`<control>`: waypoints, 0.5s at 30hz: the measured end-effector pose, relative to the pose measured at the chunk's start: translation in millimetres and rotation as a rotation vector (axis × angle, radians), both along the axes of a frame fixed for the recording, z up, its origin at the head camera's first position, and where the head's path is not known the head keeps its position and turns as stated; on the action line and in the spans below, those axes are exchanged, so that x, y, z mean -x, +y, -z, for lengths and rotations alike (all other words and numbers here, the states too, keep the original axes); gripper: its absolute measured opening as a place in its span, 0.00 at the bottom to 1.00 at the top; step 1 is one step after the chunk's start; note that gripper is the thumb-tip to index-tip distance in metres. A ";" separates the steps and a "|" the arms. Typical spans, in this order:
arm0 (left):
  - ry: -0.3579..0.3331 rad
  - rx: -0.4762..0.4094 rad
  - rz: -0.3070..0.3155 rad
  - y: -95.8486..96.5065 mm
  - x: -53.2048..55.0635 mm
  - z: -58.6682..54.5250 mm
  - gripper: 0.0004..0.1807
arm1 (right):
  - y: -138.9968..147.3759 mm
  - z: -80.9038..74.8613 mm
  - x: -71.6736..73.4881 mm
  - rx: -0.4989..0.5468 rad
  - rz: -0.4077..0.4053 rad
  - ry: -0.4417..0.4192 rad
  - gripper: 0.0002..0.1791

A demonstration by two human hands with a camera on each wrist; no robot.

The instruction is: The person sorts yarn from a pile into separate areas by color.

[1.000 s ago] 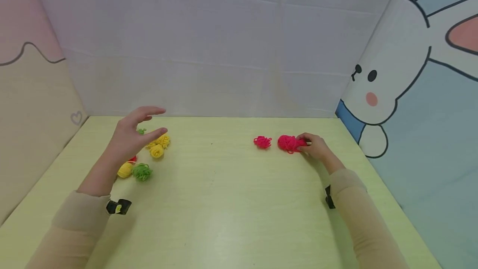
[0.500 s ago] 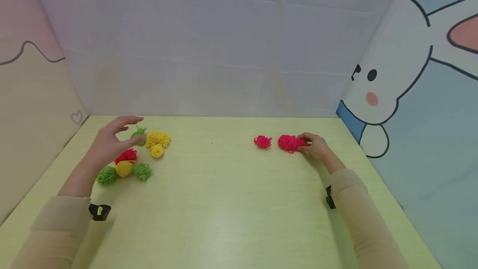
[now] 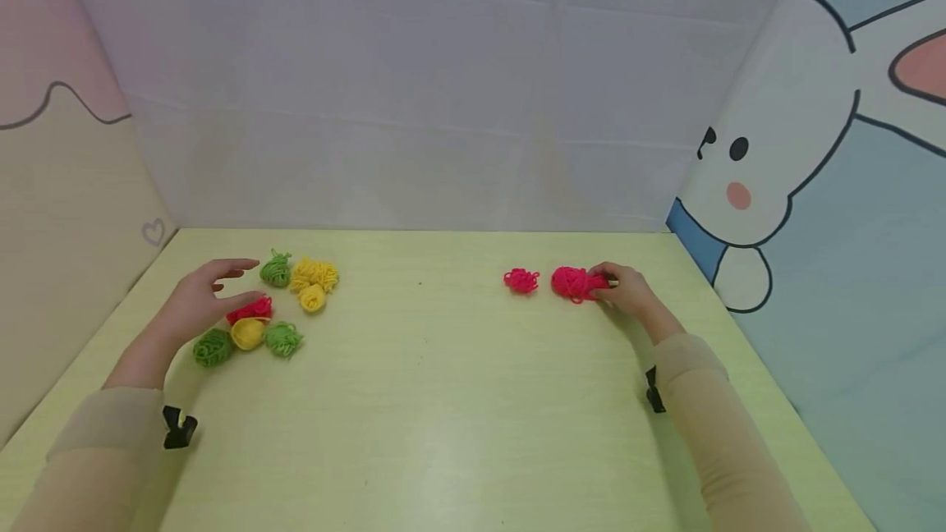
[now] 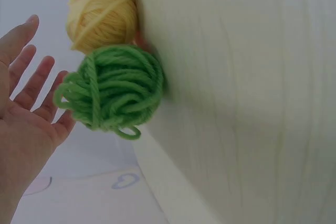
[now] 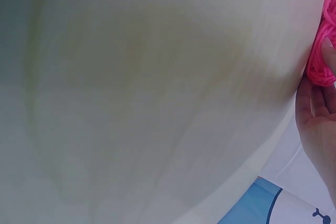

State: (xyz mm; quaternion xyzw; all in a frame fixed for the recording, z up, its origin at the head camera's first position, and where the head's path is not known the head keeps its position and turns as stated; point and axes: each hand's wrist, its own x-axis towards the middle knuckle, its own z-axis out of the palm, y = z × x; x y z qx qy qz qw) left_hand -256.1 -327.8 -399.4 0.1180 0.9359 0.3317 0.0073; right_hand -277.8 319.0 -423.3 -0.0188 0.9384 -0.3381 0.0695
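On the right of the table, my right hand (image 3: 626, 291) pinches the right end of a bright pink bundle of yarn (image 3: 572, 284). The right wrist view catches the thumb over the pink yarn (image 5: 321, 66) at its edge. A smaller pink ball of yarn (image 3: 521, 281) lies just left of that bundle. My left hand (image 3: 194, 302) is held with fingers extended and thumb apart, holding nothing, over the left group of yarn balls. Its thumb overlaps a red yarn ball (image 3: 251, 310) in the head view. In the left wrist view, a green yarn ball (image 4: 118, 90) sits beside the open fingers.
Around the left hand lie a yellow yarn ball (image 3: 248, 334), green balls (image 3: 282, 339) and a yellow cluster (image 3: 314, 276), all on the pale wooden table (image 3: 429, 417). A white sheet (image 3: 414, 105) hangs behind; a rabbit-print cloth (image 3: 850, 269) borders the right.
My left hand has moved left and down, from above the yellow cluster to beside the red ball, uncovering green and red balls. The right hand keeps its hold on the pink yarn.
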 end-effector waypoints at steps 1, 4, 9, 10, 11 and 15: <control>-0.013 0.008 -0.002 -2.0 0.2 2.0 0.36 | -0.4 -0.3 -0.3 -0.003 -0.001 0.001 0.17; -0.066 0.025 0.000 -7.9 0.7 7.2 0.36 | -0.5 -0.9 -0.9 -0.012 -0.007 0.003 0.17; -0.156 0.050 0.007 -16.1 2.8 14.8 0.37 | 0.1 -1.9 -0.8 -0.014 -0.004 0.002 0.17; -0.168 0.056 0.007 -17.3 3.7 16.2 0.36 | 0.1 -2.1 -0.9 -0.012 -0.004 0.001 0.17; -0.179 0.062 0.008 -18.4 4.4 17.1 0.36 | 0.1 -2.3 -0.9 -0.010 -0.004 0.002 0.17; -0.204 0.088 0.013 -22.8 7.9 21.5 0.34 | -0.1 -2.1 -1.3 -0.006 -0.005 0.008 0.17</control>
